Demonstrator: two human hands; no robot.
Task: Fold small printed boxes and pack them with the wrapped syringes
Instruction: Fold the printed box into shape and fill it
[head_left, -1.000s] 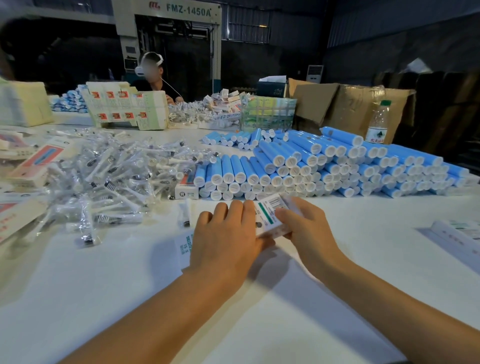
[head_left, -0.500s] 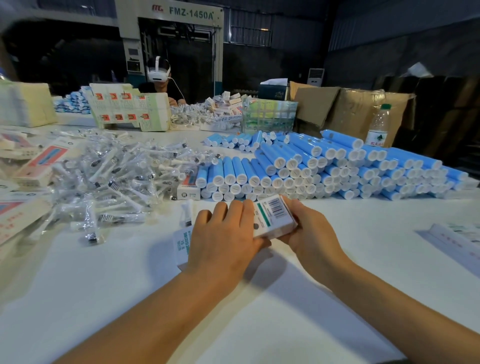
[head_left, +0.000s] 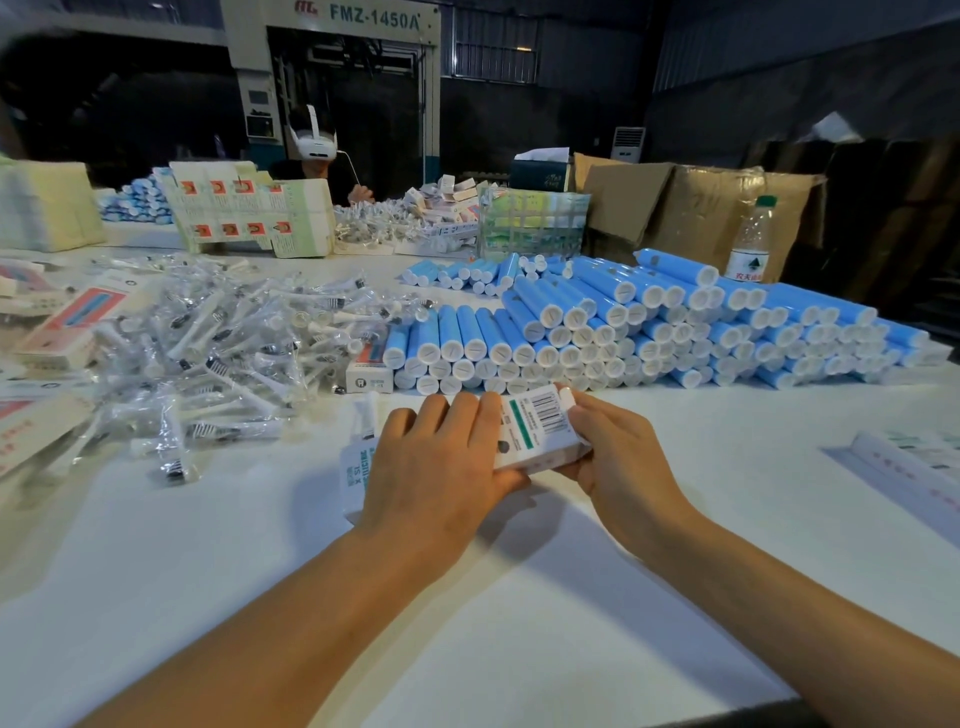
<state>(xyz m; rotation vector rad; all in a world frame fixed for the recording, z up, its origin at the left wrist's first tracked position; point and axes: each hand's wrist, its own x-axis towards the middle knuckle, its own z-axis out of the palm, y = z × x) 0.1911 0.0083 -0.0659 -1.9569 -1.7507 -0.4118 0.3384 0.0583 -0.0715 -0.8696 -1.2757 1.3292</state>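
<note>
Printed box (head_left: 540, 431) smooth card; syringe wrappers (head_left: 218, 358) glossy clear plastic.

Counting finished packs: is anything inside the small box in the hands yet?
Cannot tell. The small box shows only its barcode face; the left hand and right hand cover both ends.
</note>
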